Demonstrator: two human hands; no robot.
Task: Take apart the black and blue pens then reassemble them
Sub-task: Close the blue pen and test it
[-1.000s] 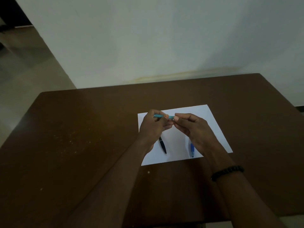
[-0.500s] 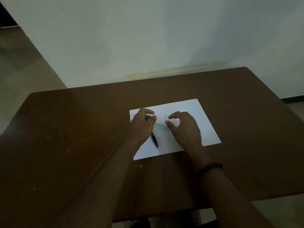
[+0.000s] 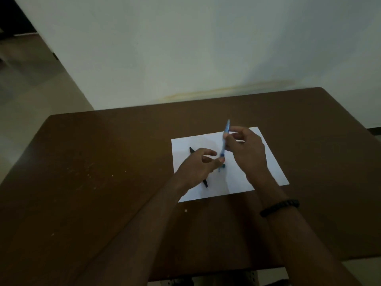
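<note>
My right hand [image 3: 245, 153] grips the blue pen [image 3: 225, 139] near its middle and holds it almost upright, far end up, over the white sheet of paper [image 3: 268, 162]. The pen's lower end points down toward the paper, with a small blue piece [image 3: 222, 166] just below it. My left hand [image 3: 198, 166] hovers over the left half of the sheet with thumb and fingers slightly apart, its fingertips close to the pen's lower end. The black pen [image 3: 192, 150] lies on the paper under my left hand; only its two ends show.
The paper lies on a dark brown table [image 3: 103, 172] whose far edge meets a pale wall. A black beaded bracelet [image 3: 279, 207] sits on my right wrist. Small light specks dot the table's left side.
The blue pen went from lying level between both hands to standing nearly upright in my right hand alone. My left hand let go of it and dropped lower over the black pen.
</note>
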